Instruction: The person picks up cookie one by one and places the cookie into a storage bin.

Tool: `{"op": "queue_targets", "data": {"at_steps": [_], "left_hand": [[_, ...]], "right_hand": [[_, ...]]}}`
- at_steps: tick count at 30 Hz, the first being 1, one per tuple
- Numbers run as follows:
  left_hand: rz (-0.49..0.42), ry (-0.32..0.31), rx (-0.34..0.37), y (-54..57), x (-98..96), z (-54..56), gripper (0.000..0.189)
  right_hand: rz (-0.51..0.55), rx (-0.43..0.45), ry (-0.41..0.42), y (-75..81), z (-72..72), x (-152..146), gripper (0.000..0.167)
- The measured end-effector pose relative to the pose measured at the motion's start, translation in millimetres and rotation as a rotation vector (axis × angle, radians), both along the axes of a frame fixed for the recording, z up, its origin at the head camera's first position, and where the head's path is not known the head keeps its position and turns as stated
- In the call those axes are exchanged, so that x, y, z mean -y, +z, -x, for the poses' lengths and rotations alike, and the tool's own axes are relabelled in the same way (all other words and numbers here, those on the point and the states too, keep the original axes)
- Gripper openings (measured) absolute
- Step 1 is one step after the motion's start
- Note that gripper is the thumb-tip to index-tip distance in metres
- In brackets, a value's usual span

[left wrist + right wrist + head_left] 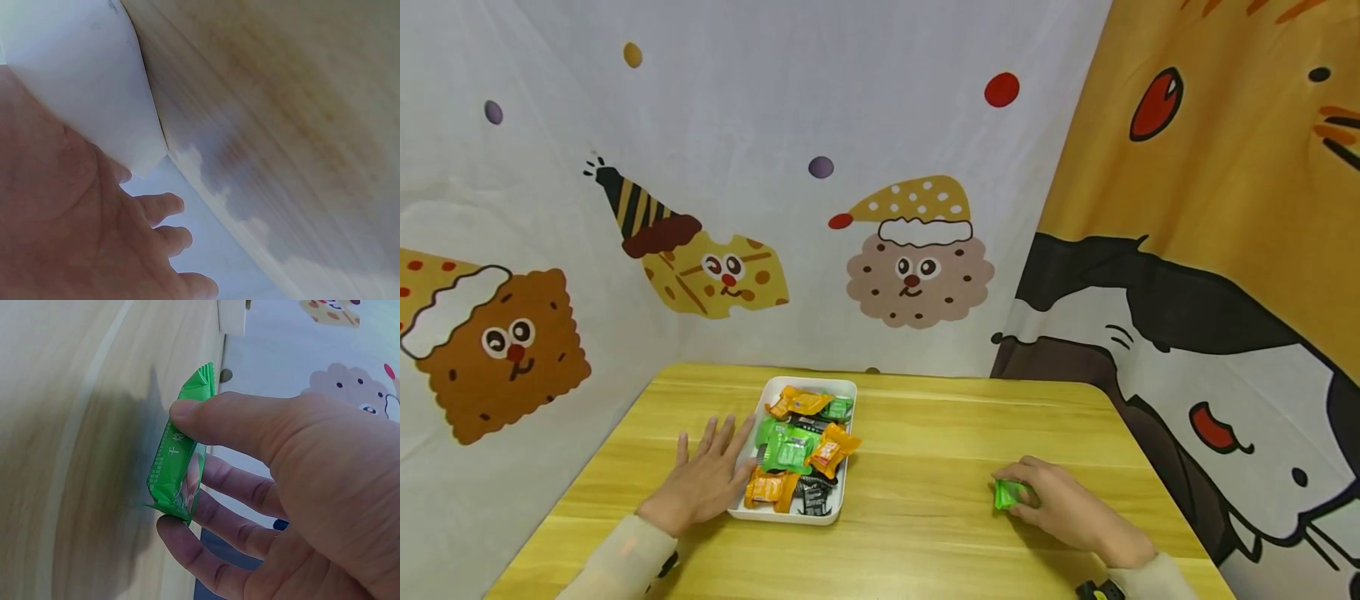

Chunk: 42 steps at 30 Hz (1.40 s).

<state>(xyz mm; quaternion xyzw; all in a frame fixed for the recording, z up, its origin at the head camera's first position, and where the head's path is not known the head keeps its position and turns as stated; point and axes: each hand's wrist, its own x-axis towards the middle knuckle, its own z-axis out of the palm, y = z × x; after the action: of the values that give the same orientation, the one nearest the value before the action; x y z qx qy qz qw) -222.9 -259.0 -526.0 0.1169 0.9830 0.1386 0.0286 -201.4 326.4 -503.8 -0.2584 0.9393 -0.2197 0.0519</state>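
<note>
A white tray (844,510) on the table holds several wrapped snacks: green packets (790,448), orange packets (831,450) and black packets (814,495). My left hand (709,475) lies against the tray's left side with its fingers spread and straight. In the left wrist view, the palm (56,187) is next to the tray's white wall (94,75). Well to the right of the tray, my right hand (1060,502) pinches one green snack packet (1007,494) between thumb and fingers. The right wrist view shows the packet (178,450) tilted, just above the table or touching it; I cannot tell which.
The wooden table (925,442) has its back edge against a white cloth (760,100) printed with cartoon snacks. A yellow cloth (1097,183) with a cartoon animal hangs along the right side. Table surface stretches between the tray and my right hand.
</note>
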Motion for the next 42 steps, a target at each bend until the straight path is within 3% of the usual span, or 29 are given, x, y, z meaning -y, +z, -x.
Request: {"op": "queue_targets", "data": {"at_steps": [11,19,36,42], "left_hand": [[-0.005,0.000,0.011,-0.3,-2.1,0.7,0.076],[-0.005,-0.002,-0.019,-0.1,-0.4,2.1,0.075],[-0.010,-0.001,-0.008,-5.1,2.3,3.0,0.076],[-0.006,-0.003,-0.012,-3.0,2.2,1.7,0.075]], "right_hand": [[0.044,0.022,0.072,5.0,2.6,39,0.044],[0.045,0.046,0.128,10.4,10.8,74,0.045],[0.041,0.039,0.230,20.9,21.2,163,0.045],[0.013,-0.004,0.267,24.3,24.2,190,0.048]]}}
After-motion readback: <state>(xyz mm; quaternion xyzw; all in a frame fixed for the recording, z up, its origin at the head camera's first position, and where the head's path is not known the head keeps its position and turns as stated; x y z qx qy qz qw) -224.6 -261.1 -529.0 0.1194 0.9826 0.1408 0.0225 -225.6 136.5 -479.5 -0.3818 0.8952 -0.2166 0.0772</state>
